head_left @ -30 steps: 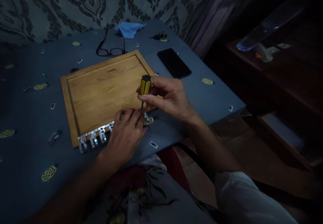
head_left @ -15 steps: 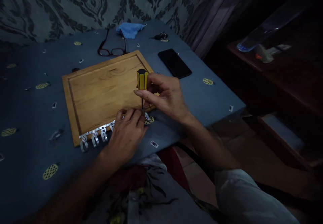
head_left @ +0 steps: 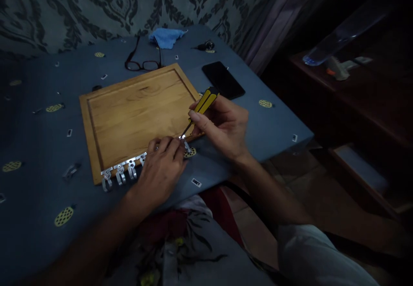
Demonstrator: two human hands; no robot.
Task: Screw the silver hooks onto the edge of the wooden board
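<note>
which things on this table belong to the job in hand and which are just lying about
In use:
- screwdriver, in the right hand
- metal hook strip, under the left hand
- wooden board

Apparently just lying about:
- glasses
- blue cloth
- phone

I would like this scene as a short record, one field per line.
Left hand: the left hand rests over the metal hook strip
Right hand: the right hand holds a yellow-and-black screwdriver, tilted, tip near the strip
Board: wooden board, flat on the table, strip along its near edge
Behind board: glasses, blue cloth
Lighting: dim
</note>
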